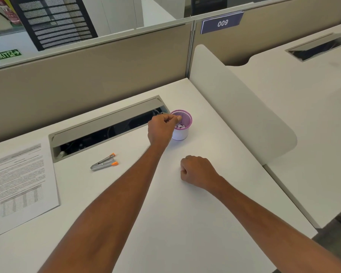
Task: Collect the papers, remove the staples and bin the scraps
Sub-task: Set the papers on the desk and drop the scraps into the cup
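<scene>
Scraps [180, 126] lying in purple mesh cup [185, 133], our left hand [161, 128] pinched at its rim, grasp unclear, our right hand [198, 170] fisted on desk [185, 213], stapler [104, 162] beside papers [21, 184]

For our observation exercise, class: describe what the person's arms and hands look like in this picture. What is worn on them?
Nothing is worn. Both forearms are bare up to the bottom edge of the picture, with no sleeve in sight. The left hand and the right hand have no glove, and no watch, bracelet or ring shows on the wrists or fingers. No markings can be seen on either arm.
</scene>
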Motion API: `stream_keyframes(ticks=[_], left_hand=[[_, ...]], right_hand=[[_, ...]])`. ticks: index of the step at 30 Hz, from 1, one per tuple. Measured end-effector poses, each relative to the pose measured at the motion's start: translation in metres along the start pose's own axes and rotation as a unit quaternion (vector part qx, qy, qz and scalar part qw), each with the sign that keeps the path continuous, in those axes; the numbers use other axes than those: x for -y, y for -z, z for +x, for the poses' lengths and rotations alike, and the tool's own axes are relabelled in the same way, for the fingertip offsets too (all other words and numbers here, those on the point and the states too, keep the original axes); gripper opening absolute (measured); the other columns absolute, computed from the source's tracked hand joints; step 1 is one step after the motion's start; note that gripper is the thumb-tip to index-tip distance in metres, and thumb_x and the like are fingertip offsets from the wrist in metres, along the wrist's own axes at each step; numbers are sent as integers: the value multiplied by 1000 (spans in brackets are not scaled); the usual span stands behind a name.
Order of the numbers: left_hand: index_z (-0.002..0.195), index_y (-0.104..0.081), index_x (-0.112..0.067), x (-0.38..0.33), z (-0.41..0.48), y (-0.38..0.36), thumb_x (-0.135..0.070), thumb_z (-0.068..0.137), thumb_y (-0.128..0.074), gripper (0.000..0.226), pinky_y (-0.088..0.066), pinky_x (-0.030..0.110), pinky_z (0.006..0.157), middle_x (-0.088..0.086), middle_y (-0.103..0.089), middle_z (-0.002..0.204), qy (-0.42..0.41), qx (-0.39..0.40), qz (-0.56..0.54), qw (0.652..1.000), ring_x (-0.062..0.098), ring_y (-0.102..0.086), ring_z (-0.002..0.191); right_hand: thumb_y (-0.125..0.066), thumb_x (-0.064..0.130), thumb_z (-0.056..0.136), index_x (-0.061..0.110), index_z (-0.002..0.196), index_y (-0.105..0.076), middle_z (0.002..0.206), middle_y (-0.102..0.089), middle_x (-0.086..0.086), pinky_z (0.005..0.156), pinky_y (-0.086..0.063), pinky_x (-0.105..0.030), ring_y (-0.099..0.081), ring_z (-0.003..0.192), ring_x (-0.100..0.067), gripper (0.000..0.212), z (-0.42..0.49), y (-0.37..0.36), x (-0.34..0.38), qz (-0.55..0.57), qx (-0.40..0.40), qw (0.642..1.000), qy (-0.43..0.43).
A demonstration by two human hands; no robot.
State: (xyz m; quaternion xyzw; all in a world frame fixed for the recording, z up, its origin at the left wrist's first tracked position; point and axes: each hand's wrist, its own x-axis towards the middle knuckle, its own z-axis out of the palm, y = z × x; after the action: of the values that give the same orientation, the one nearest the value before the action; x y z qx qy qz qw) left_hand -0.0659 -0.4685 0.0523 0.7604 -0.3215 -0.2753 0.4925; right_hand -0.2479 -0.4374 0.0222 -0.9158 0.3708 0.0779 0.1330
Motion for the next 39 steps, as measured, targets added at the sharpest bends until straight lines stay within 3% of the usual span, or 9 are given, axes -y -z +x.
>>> stream_keyframes(ticks=[8,14,17,19,22,25,30,34,39], left_hand=[[104,-88,-17,7,9,-1,-39,98,-78,25,-67,46,88,2,-84,94,-3,-9,12,1000,24,-77,93],[97,-82,-19,15,-16,8,-38,102,-72,23,-49,18,70,-8,-78,85,-43,-75,-50,995,3,-62,73],[94,-77,-23,45,-48,10,-40,102,-68,22,-58,35,79,-8,-76,87,-24,-79,-29,996,10,-65,79],[106,-79,-22,77,-77,5,-40,103,-61,25,-59,49,94,0,-80,109,-99,-81,88,988,24,-72,104],[156,-57,-19,121,-130,-12,-58,110,-40,63,-31,60,130,16,-45,170,-220,58,325,918,38,-38,161],[175,-14,-25,129,-160,-15,-67,112,-19,75,-1,54,136,7,0,184,-240,123,416,868,28,3,171],[175,-11,-27,121,-158,-9,-65,113,-20,74,-1,52,135,4,2,184,-222,135,434,863,25,5,171],[175,-5,-28,122,-161,-10,-65,113,-18,73,1,53,136,3,7,184,-222,137,442,858,25,10,171],[175,-4,-28,120,-161,-9,-63,114,-19,72,2,53,135,3,7,184,-218,147,445,856,26,9,170]], right_hand=[[-65,22,82,20,75,-67,77,-73,6,64,-50,-30,-63,71,-13,8,-1,-5,-17,285,5,953,-106],[-71,12,90,-5,83,-73,66,-70,-8,66,-56,-34,-61,57,-19,18,5,11,-42,523,-14,833,-182],[-70,2,95,1,86,-75,71,-68,-7,61,-59,-29,-61,59,-15,11,15,31,-45,585,-38,790,-180],[-69,1,97,2,91,-76,75,-69,-7,62,-62,-26,-64,61,-14,9,24,48,-44,600,-55,780,-169],[-71,4,96,2,92,-76,77,-68,-10,65,-63,-27,-64,64,-18,6,39,75,-40,596,-83,786,-145],[-74,8,94,7,85,-76,72,-70,-8,67,-64,-29,-63,62,-18,9,57,100,-37,559,-127,809,-127],[-69,11,87,8,83,-79,67,-75,-8,68,-67,-32,-68,57,-17,12,92,120,-33,401,-173,893,-110],[-65,10,93,5,84,-80,67,-67,4,72,-56,-33,-67,72,-25,18,105,113,-32,273,-174,944,-70],[-47,9,85,7,91,-81,91,-81,-12,81,-59,-39,-73,90,-34,35,104,109,-30,227,-189,953,-61]])
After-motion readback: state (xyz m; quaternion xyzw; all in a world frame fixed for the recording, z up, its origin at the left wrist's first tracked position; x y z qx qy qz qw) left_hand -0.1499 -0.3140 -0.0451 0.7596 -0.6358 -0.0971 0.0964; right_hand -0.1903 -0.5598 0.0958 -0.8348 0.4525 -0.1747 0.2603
